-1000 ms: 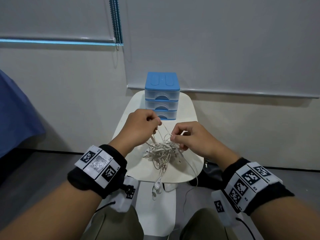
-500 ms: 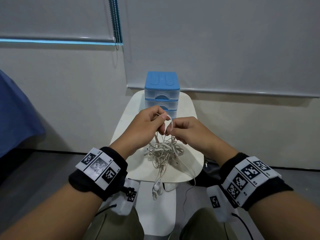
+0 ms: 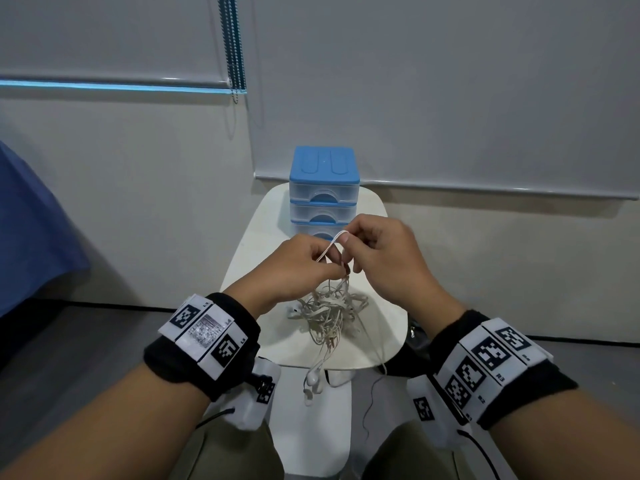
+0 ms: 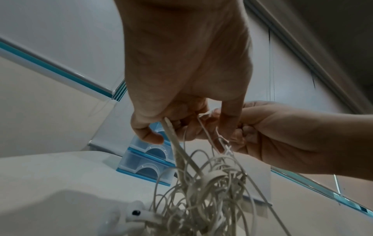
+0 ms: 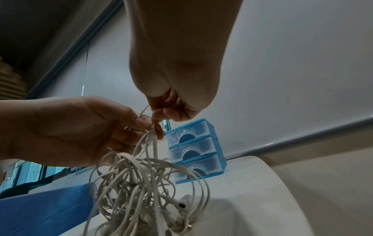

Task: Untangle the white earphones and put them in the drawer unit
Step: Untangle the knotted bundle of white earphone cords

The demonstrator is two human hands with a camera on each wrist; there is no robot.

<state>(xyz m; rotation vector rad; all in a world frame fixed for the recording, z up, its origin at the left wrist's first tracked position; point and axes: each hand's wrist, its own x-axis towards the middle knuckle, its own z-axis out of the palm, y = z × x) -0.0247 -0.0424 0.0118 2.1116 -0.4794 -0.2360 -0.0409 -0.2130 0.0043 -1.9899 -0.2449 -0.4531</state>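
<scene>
Both hands are raised above the white table (image 3: 273, 216), meeting just in front of the drawer unit (image 3: 323, 188). Left hand (image 3: 294, 268): fingers curled, pinching strands of the white earphones (image 3: 329, 306) between thumb and fingertips; in the left wrist view a thicker strand runs down from under the thumb (image 4: 149, 135) into the tangle (image 4: 201, 191). Right hand (image 3: 384, 261): fingers curled, pinching a short loop of cord (image 3: 334, 242) that arches up between the two hands. Fingertips of the two hands are touching or nearly so; the exact contact is not resolvable.

Earphones: still a knotted bundle, its upper strands lifted by the hands, its bulk on the table in front of the drawer unit. Earbuds (image 3: 313, 379) dangle over the table's near edge, on the side away from the drawer unit. One earbud with a dark port shows in the right wrist view (image 5: 181, 205).

Drawer unit: blue top, three clear drawers, all closed, at the table's far end against the wall. Blue cloth (image 3: 31, 230) lies well to the left of the drawer unit.
</scene>
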